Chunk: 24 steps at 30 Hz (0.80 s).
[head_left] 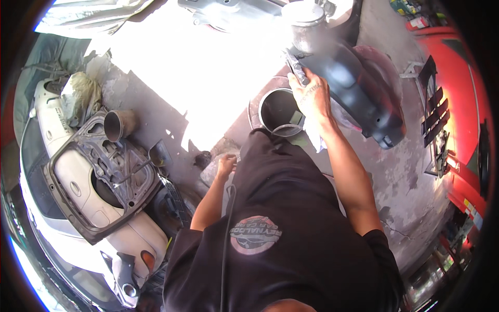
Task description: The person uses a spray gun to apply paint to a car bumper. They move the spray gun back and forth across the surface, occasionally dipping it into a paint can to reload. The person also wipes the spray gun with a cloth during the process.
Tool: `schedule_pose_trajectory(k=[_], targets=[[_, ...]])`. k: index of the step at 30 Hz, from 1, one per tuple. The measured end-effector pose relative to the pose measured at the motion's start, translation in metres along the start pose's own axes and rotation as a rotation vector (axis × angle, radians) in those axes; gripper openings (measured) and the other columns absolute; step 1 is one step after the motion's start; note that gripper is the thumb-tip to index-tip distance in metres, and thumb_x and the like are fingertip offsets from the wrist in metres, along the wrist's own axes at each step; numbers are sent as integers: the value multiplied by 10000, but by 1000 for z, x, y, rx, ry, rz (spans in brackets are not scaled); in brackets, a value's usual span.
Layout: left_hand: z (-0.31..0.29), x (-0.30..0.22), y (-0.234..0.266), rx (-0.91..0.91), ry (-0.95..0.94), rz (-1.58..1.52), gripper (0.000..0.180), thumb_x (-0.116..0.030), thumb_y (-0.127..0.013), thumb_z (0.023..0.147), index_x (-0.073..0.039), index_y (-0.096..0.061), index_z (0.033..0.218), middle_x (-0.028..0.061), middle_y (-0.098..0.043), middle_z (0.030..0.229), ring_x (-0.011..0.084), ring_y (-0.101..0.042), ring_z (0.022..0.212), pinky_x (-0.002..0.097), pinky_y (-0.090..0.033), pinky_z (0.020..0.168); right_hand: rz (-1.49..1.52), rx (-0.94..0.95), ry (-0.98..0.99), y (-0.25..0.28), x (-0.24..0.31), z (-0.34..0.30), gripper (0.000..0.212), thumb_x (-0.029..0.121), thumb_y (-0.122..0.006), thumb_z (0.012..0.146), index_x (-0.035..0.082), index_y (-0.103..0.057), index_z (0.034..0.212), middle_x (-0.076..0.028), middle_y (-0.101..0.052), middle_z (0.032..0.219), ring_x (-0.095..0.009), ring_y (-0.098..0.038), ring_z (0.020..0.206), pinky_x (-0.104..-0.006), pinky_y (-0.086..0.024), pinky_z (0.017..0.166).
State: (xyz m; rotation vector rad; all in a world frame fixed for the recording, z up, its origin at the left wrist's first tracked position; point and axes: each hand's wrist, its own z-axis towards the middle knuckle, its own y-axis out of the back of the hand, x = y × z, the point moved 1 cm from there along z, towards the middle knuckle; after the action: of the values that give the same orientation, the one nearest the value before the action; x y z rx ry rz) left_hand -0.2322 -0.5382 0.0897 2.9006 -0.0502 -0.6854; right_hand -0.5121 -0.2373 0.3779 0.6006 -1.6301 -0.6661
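My right hand is closed around a silvery spray gun. A lidded metal pot shows just beyond it; whether the two are joined I cannot make out. Greyish haze hangs to the right of the pot, over a long dark car-body part with paler patches. White cloth shows beneath my right wrist. Below that hand, an open bucket stands on the floor in front of my legs. My left hand is curled beside my left thigh, and its grip is hidden.
On the left, a bare metal frame and a rusty can rest on a pale car bumper. A wrapped plastic bundle lies there too. Red bodywork and black slatted pieces line the right. Bright sunlight washes out the floor ahead.
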Motion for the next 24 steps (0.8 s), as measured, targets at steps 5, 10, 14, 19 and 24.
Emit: schedule_pose_trajectory(k=[5, 10, 14, 19, 24], targets=[[-21, 30, 8, 8, -165, 39, 330, -167, -670, 926, 63, -689, 1163, 144, -733, 907, 184, -682, 787, 351, -542, 640, 43, -13, 52, -19, -10, -1, 329, 332, -680, 955, 45, -733, 1106, -233, -715, 816, -411, -722, 815, -472, -542, 760], [11, 23, 69, -63, -111, -17, 292, -145, -634, 908, 52, -722, 1105, 112, -727, 872, 165, -662, 787, 351, -530, 685, 190, -3, 14, -54, 9, -16, 365, 371, -701, 942, 44, -727, 1105, -228, -714, 802, -399, -731, 809, -456, -549, 749], [52, -11, 125, -194, -133, 237, 329, -155, -612, 895, 44, -731, 1129, 158, -742, 863, 171, -669, 726, 334, -532, 648, 312, -67, -36, -84, 63, -7, 355, 330, -682, 944, 54, -723, 1162, -211, -715, 787, -347, -733, 765, -442, -548, 743], [107, -53, 222, -154, -200, 430, 363, -152, -591, 920, -13, -667, 1247, 96, -692, 840, 185, -633, 657, 350, -514, 557, 278, -117, -67, -153, 121, 36, 426, 301, -630, 941, 45, -668, 1280, -175, -713, 766, -274, -691, 673, -432, -545, 731], [136, -120, 351, 12, -50, 205, 308, -166, -607, 982, -34, -652, 1257, 67, -675, 884, 139, -615, 621, 272, -494, 499, 144, -272, -128, -230, 159, 80, 317, 318, -663, 939, 40, -700, 1087, -154, -672, 685, -290, -674, 623, -413, -542, 677]])
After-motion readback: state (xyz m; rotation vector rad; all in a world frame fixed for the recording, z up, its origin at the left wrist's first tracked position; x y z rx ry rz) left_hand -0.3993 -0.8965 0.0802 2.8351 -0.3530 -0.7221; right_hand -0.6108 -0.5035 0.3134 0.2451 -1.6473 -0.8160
